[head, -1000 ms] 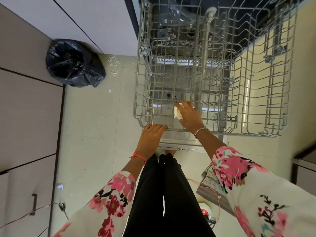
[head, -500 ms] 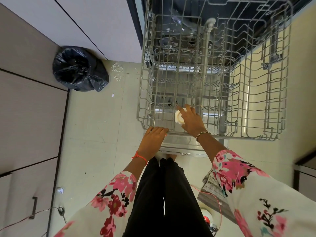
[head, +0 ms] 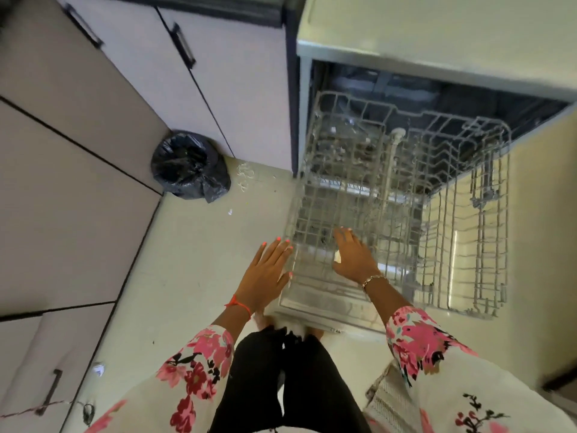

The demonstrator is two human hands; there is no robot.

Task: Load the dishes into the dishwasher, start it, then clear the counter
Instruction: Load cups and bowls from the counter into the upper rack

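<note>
Wire dishwasher rack (head: pixel 487 220) stands pulled out. Left hand (head: pixel 265 273) spreads flat-fingered beside its corner. Right hand (head: pixel 354 256) pinches a small white object (head: pixel 337 257).

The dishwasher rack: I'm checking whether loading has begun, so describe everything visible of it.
The rack is a grey wire basket, metal by its look, with rows of upright tines and a white tube along its middle. It stands pulled out of the open dishwasher, with no dishes visible in it. The right hand lies over its front left part, a small white object by the thumb; the left hand is open beside its front left corner, contact unclear.
</note>
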